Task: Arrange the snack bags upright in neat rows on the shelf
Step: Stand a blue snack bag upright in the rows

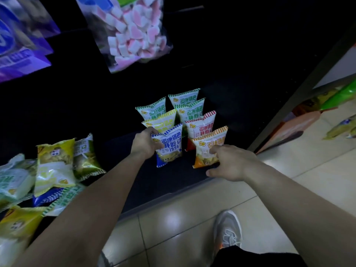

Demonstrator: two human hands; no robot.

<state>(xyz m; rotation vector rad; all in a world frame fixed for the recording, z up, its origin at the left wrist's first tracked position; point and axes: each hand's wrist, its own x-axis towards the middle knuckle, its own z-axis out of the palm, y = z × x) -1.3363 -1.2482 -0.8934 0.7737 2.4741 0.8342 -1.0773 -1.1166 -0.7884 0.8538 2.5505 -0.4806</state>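
1. The left arm reaches forward from the lower left over the shelf's [163,182] front edge. The left hand [145,141] is curled round the upper left edge of the blue bag [171,149], fingers on its front, gripping it.
2. The right arm stretches in from the lower right. The right hand [232,163] is clamped on the lower right part of the orange bag [207,144]: the index finger is bent onto its front and the thumb is spread low by its bottom corner.
3. Both bags stand upright near the shelf's front edge, toward its right end, the blue one left of the orange one with a gap between them.
4. Behind the blue bag stand a yellow bag [162,120] and a green bag [154,109]. Behind the orange one stand a red bag [202,125] and two more green bags [189,105], making two rows that run toward the shelf's back.
5. A loose pile of bags [54,166] lies flat and overlapping at the shelf's left end.
6. A marshmallow bag [133,33] hangs above.
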